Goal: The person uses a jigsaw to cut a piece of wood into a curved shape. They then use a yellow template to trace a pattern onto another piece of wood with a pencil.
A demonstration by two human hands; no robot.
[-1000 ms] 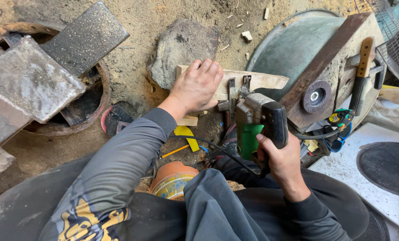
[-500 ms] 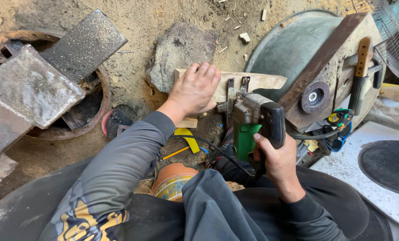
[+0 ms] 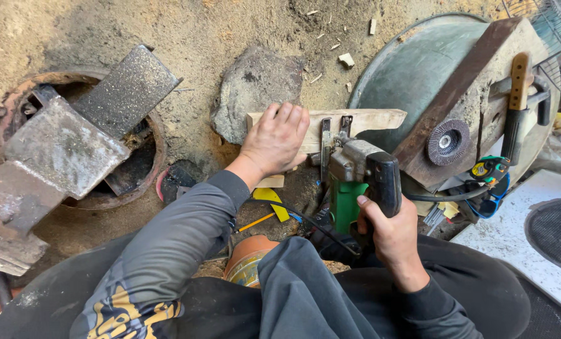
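Sandy workshop ground at frame centre: we are pressing our left hand [image 3: 277, 141] flat, unclenched, on a wooden plank [image 3: 362, 120] lying left-to-right, while our right hand [image 3: 387, 229], clenched around the green power tool [image 3: 354, 182], is meeting it crosswise from below.

Flap disc [image 3: 448, 142], grey stone [image 3: 255, 88], perhaps fan [image 3: 560, 37]

The left hand [image 3: 276, 139] lies flat on a pale wooden plank [image 3: 362, 119] resting across a grey stone [image 3: 252, 85]. The right hand [image 3: 384, 229] grips the black handle of a green power saw [image 3: 354, 179] set against the plank. A flap disc [image 3: 448, 142] sits on a board to the right.
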